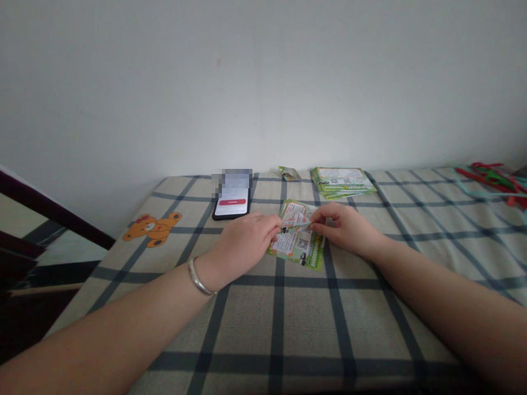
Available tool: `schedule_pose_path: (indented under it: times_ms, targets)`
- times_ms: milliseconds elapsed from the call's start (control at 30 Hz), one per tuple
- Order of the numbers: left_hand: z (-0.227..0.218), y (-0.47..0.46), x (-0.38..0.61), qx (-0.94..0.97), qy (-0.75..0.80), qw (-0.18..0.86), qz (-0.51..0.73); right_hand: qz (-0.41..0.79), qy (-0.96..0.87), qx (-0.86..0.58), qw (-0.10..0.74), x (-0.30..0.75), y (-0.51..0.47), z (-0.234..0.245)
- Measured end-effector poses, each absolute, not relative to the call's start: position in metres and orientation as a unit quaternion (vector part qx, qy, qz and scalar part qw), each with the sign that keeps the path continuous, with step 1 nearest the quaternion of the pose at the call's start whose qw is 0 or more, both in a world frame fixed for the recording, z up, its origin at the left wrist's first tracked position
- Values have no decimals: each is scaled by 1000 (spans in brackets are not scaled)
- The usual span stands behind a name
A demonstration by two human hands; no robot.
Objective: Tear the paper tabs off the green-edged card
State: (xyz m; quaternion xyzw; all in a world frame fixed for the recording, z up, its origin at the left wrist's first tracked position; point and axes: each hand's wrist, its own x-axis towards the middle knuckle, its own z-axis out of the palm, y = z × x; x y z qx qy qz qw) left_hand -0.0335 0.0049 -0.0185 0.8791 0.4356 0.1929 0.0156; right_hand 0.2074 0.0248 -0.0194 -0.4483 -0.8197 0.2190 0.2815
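Note:
A green printed leaflet [304, 251] with text and a QR code lies on the checked tablecloth, and part of it is raised in a fold between my hands. My left hand [251, 236], with a silver bangle at the wrist, pinches the left end of that fold. At its right end, the thumb and fingers of my right hand [343, 227] are closed on the paper. Whether the folded part is one sheet with the flat part or a second leaflet, I cannot tell.
Behind my left hand lies a phone [233, 197] with its screen lit. A stack of similar leaflets [343, 181] and a small folded paper piece [290, 174] lie near the wall. Red and green strips [494, 178] sit far right. A bear picture [152, 227] marks the cloth's left side.

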Motion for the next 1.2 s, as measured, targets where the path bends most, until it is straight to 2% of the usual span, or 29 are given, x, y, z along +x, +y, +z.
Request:
schedule_pose_path:
  times_ms: [233,567,867,1200]
  targets:
    - [-20,7,-39,873,397,-5,284,179,-833,-429,299,202,18,-16]
    - [-23,7,-38,894,356,-2,271,98,-889,-331,302,190,12,-14]
    - [-18,7,-34,887,312,-35,337,64,-877,-330,343,185,12,-17]
    - [-17,4,-28,889,345,-30,301,49,-869,-364,331,185,11,-17]
